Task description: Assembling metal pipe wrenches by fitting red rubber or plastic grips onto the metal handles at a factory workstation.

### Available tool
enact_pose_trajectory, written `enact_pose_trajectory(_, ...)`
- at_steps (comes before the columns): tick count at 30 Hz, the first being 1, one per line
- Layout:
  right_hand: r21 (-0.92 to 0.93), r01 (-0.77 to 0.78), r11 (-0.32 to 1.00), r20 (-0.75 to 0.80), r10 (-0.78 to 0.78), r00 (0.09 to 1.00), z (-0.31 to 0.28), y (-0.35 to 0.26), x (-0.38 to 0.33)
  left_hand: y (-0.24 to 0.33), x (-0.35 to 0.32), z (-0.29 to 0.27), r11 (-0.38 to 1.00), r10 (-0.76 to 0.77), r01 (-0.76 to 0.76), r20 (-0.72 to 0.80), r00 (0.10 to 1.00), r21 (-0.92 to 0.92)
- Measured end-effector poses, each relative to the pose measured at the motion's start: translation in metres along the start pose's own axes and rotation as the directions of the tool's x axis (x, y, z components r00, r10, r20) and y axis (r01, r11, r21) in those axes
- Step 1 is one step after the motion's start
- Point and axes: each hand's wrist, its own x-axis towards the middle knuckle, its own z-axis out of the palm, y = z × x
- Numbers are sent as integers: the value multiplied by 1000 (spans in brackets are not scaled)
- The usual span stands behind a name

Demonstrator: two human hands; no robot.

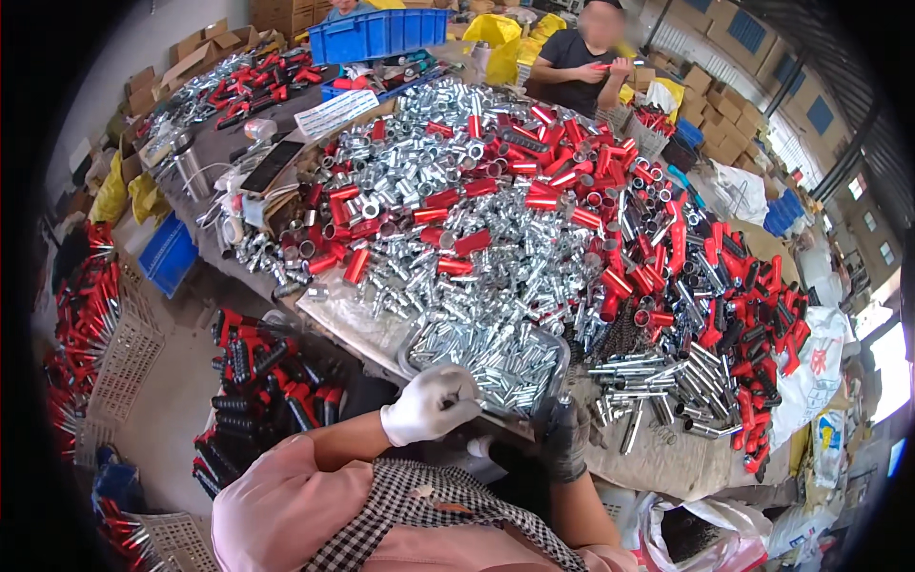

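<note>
My left hand [434, 405], in a white glove, is curled in front of a clear plastic tray [410, 359]. Its thumb and fingers are pressed together, and what they pinch is too small to make out. The tray holds many short silver metal pins [505, 367]. Just right of the tray's near corner, my right hand [566, 443], in a dark grey glove, is closed around a silver metal part [565, 405]. Only the tip of that part shows above the fingers.
A big heap of silver fittings [410, 143] and red tubes [472, 241] covers the table. Silver tubes [658, 386] lie at right, beside red-and-black handles [753, 334]. Crates of tools [119, 353] stand left. A phone [272, 167] lies far left. Another person [581, 71] works opposite.
</note>
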Motion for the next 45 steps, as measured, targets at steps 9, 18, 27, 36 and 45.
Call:
enact_pose_trajectory(9, 145, -101, 984, 41, 95, 995, 9, -18, 24, -10, 53, 13, 991, 132, -132, 32, 991, -10)
enact_pose_trajectory(18, 254, -69, 965, 198, 18, 980, 22, 9, 41, -27, 55, 28, 1000, 26, -27, -34, 999, -10)
enact_pose_trajectory(27, 397, 165, 903, 205, -263, 943, 39, 9, 57, -32, 49, 33, 999, 16, -13, -105, 994, 32)
enact_pose_trajectory(36, 212, 257, 943, 167, -294, 941, 29, 43, 54, -34, 45, 35, 988, 71, -64, -41, 997, 140)
enact_pose_trajectory(45, 205, -13, 979, 280, -46, 959, 34, 40, 46, -23, 42, 35, 999, 28, -21, -296, 955, 26)
